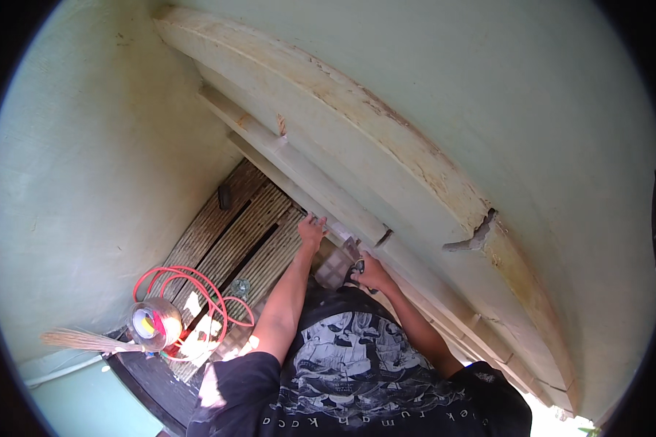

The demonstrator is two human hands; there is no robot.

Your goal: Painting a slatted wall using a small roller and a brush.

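My left hand (312, 230) rests its fingertips against the lower pale ledge (291, 191) of the wall, its fingers apart and nothing visible in them. Just right of it, my right hand (372, 274) is closed around a dark-handled tool (358, 268). A flat grey piece (350, 248) shows beside this tool, close to the ledge; whether the two are joined I cannot tell. A short whitish strip (340, 231) lies along the ledge between my hands. The tool's full shape is hidden by my fingers.
A bamboo-slat bench (248, 222) fills the corner at left. Toward its near end are a coiled red hose (216, 297), a large tape roll (151, 325), a greenish glass item (240, 290) and a straw broom (80, 339). A cracked upper ledge (386, 135) juts out above my hands.
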